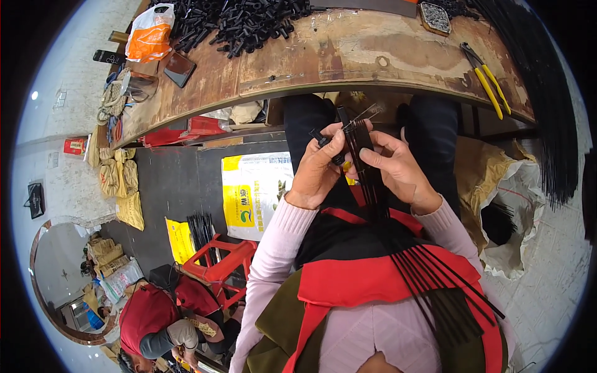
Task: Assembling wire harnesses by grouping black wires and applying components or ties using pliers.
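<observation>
My left hand (316, 171) and my right hand (404, 173) are close together above my lap, below the front edge of the table. Between them is a bundle of thin black rods (429, 273), which fans out down over my red and black apron (348, 283). My right thumb presses flat on the rods near their upper ends. The left fingers close around those ends and also hold a short black plastic piece (320, 137). A few thin, light wires (368, 113) stick out above the fingertips. The fingers hide where the parts meet.
The wooden table (348, 56) carries a heap of black plastic pieces (249, 25), a phone (180, 68), yellow-handled pliers (491, 90) and a small tray (435, 18). Long black rods (553, 124) hang at right. A red stool (221, 267) and another person (155, 320) are lower left.
</observation>
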Demonstrator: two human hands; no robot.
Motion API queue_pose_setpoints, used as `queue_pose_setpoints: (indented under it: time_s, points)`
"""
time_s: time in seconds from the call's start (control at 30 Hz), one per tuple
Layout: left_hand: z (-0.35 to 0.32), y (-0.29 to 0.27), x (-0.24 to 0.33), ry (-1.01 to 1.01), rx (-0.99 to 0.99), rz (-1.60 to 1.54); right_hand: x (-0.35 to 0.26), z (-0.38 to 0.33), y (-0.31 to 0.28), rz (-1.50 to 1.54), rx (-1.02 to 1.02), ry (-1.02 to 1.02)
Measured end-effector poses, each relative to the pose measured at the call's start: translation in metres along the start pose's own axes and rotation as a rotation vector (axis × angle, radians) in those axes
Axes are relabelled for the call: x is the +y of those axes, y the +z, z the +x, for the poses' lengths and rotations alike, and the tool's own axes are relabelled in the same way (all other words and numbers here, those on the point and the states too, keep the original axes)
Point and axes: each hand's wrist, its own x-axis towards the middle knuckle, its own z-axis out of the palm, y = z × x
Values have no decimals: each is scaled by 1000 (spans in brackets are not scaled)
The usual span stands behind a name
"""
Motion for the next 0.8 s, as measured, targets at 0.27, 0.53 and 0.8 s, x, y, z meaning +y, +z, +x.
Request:
queue_pose_setpoints:
  time_s: [0.27, 0.53, 0.8]
  points:
    - [16, 4, 30, 196, 77, 213, 5, 0, 5, -127, -23, -53]
    - [57, 5, 58, -34, -392, 617, 4, -4, 9, -146, -43, -109]
    - [28, -3, 51, 90, -52, 301, 2, -4, 10, -132, -35, -92]
